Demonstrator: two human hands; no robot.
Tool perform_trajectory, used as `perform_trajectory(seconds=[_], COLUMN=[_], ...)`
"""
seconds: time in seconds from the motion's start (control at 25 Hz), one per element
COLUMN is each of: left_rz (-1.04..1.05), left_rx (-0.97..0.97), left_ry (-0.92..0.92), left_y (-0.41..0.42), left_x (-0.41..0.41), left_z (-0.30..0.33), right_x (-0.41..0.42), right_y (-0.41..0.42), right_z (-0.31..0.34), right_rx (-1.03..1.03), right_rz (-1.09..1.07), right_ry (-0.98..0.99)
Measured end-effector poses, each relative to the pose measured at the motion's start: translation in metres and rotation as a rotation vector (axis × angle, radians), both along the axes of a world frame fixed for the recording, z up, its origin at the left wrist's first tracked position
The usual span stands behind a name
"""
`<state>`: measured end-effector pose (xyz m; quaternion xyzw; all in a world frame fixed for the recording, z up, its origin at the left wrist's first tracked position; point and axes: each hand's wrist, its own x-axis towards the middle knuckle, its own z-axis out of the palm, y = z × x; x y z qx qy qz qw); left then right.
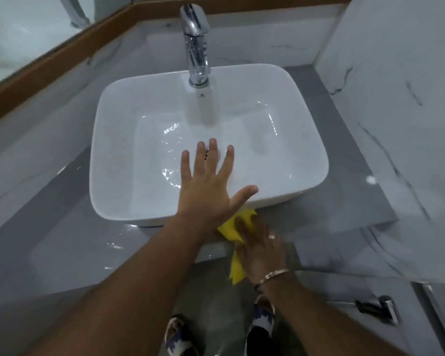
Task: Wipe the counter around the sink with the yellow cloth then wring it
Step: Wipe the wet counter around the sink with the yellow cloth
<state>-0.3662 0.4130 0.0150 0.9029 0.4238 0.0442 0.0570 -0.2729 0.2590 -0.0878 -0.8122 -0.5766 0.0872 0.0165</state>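
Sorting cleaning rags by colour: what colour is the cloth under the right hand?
Yellow; the cloth shows best in the head view.

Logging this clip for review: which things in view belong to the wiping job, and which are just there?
Part of the job:
yellow cloth, pressed flat under the right hand
counter in front of the sink
left hand, open over the basin

Just there:
faucet
mirror
spray nozzle on the lower right wall
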Motion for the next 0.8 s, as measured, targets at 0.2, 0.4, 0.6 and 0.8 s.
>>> perform_trajectory(seconds=[0.2,0.4,0.6,0.8], left_rz=[0.031,0.007,0.025,0.018], left_rx=[0.049,-0.006,-0.015,0.003], left_ry=[0.050,0.005,0.004,0.008], left_y=[0.027,0.026,0.026,0.026], left_x=[-0.073,-0.069,-0.069,-0.068], left_z=[-0.001,0.000,-0.002,-0.003], right_x=[0.045,-0.067,0.029,-0.068], right_y=[0.005,0.023,0.005,0.027], right_z=[-0.006,-0.006,-0.007,-0.012], right_rx=[0.000,0.019,0.037,0.041], right_rz=[-0.251,0.095,-0.289,-0.282], right_ry=[-0.146,0.069,-0.074,0.226])
